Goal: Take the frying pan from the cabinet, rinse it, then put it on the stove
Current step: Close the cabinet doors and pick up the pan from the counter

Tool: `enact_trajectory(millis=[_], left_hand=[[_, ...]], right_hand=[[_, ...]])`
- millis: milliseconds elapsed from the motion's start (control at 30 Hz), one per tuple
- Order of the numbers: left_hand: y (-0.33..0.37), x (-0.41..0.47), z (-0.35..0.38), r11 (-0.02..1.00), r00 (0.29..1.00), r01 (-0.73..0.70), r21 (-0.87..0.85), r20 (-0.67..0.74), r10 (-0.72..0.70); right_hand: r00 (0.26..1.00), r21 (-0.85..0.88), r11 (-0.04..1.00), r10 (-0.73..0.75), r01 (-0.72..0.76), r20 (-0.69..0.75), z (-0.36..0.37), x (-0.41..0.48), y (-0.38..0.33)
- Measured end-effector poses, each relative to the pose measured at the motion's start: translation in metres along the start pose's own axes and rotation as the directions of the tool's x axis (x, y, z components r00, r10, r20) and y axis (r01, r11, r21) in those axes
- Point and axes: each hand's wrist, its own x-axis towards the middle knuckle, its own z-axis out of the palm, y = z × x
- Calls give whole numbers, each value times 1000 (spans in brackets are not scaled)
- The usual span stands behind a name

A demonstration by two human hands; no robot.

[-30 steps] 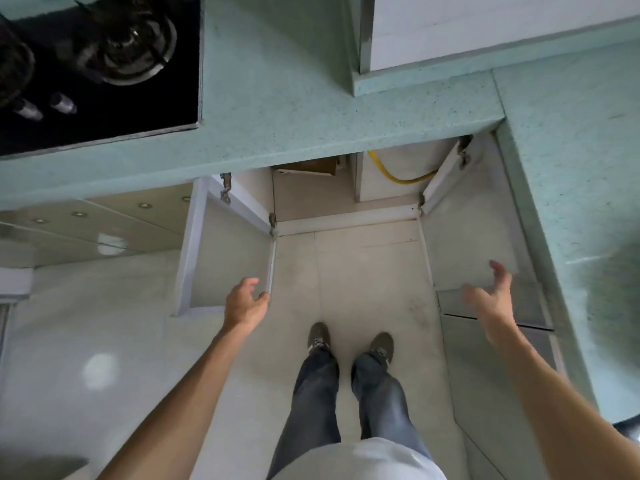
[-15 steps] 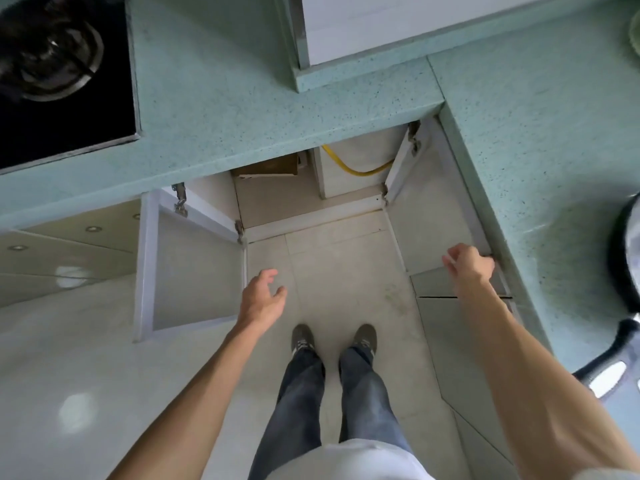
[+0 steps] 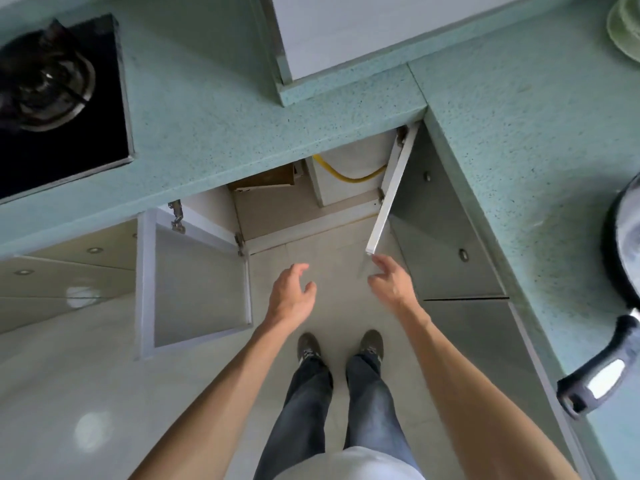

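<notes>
Both arms are bare from the frame's edge to the hands, with no sleeve, watch or ring visible. The left hand (image 3: pixel 292 299) and right hand (image 3: pixel 393 285) wear no gloves. Below are dark blue-grey jeans (image 3: pixel 304 424), a white shirt hem (image 3: pixel 349 465), and dark brownish lace-up shoes (image 3: pixel 309 346) with pale laces

You get soft, dim daylight; ceiling lamps glare off the glossy floor (image 3: pixel 86 424). Your right hand (image 3: pixel 393 284) is slightly motion-blurred, and wide-angle distortion bends the tabletop (image 3: pixel 214 109) edges.
</notes>
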Motion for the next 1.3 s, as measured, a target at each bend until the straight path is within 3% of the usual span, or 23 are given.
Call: enact_trajectory(millis=[133,233,333,433,533,600,700,767,833,933,1033,1100,1300], left_hand=[[-50,3,-58,991,978,113,74,-184,-98],[-101,2,-104,949,925,286,133,-297,-238],[-144,-5,-140,861,838,492,132,-339,-427],[-183,-6,-163,770,750,636,59,-282,-598],[-205,-2,-173,724,720,686,-72,-74,-690],[-201,0,-174,732,731,673,-108,-53,-680],[-172,3,-159,761,768,637,-124,16,-641],[-139,10,-139,751,805,585,-306,110,-583],[-103,28,-118,647,856,505,-571,233,-462],[-45,70,-102,370,889,443,-817,346,-301],[-4,119,-106,133,887,402,-906,350,-302],[11,138,-114,51,873,402,-914,367,-321],[33,161,-110,125,864,393,-911,319,-389]], right_hand=[[975,146,985,-121,94,187,58,21,-49],[974,235,968,-137,93,179,83,26,-88],[977,217,969,-151,116,152,102,33,-103],[996,118,989,-91,90,5,114,27,-111],[992,59,996,-53,61,-118,114,26,-114],[984,71,996,-37,51,-176,111,26,-116],[993,178,984,-12,33,-117,109,34,-119],[995,246,969,23,1,-94,108,45,-124],[993,334,941,87,-57,-74,104,57,-131],[986,426,891,163,-159,26,95,76,-139],[976,486,851,133,-201,170,96,104,-149],[968,508,836,101,-208,230,99,117,-162],[955,520,821,96,-235,280,105,137,-195]])
